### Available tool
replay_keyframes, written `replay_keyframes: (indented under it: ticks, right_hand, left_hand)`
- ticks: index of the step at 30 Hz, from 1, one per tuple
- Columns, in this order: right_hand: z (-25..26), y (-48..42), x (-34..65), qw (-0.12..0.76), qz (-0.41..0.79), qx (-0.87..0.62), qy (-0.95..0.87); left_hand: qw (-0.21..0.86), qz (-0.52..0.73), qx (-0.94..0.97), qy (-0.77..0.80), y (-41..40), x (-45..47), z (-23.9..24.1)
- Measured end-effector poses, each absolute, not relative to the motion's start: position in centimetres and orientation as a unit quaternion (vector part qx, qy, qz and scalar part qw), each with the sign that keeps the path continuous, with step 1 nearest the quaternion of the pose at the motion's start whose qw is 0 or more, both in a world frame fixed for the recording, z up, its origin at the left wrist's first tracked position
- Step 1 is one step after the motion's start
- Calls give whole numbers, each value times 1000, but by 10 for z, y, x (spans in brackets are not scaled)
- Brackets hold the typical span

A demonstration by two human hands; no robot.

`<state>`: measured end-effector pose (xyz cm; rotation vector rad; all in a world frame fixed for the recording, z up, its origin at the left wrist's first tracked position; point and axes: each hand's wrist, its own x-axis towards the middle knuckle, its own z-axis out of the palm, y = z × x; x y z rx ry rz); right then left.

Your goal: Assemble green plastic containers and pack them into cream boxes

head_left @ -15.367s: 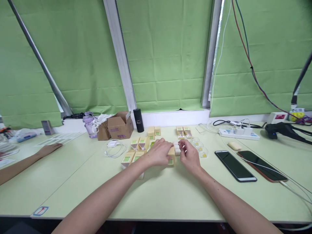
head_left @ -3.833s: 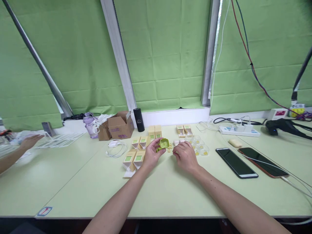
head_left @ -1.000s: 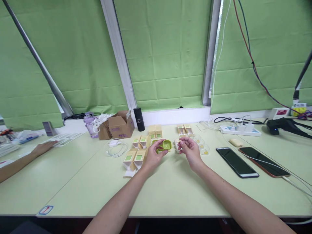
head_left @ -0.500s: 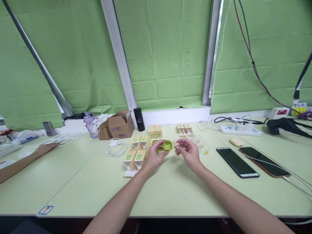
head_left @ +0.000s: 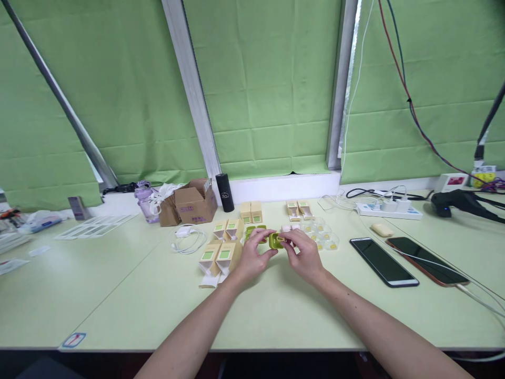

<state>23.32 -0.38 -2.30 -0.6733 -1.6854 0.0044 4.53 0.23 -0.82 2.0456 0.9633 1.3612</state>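
Note:
My left hand [head_left: 254, 256] is closed on a small green square container [head_left: 274, 242], whose open side is turned toward me. Pinched in my right hand [head_left: 303, 254] is a small cream-coloured piece [head_left: 281, 239], held at the container's opening; its exact kind is too small to tell. Behind my left hand lie more green containers [head_left: 252, 229]. Just left of that hand stand several small cardboard boxes [head_left: 224, 253] with green labels and open flaps. Beyond my right hand are a clear tray [head_left: 325, 237] with round yellow-centred cups and some pinkish-white pieces [head_left: 290, 228].
At the back are more small boxes [head_left: 251, 212], a black cylinder [head_left: 225, 192], a brown carton [head_left: 195, 202] and a purple bottle [head_left: 147, 202]. A white charger [head_left: 185, 231] lies left. Two phones [head_left: 383, 262], cables and a power strip [head_left: 390, 209] occupy the right.
My right hand has moved left, bringing the cream piece to the green container. The container has tilted and shifted slightly down. Another person's arm at the far left has gone from view.

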Motion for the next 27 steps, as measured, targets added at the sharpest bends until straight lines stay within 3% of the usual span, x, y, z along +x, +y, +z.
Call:
replay_keyframes:
  ticks: [8, 27]
  right_hand:
    - [-22, -4, 236, 572, -123, -333, -739]
    - [-23, -2, 236, 530, -142, -333, -767]
  left_hand:
    - [229, 496, 764, 344, -2, 46, -4]
    - [216, 495, 774, 331, -1, 45, -3]
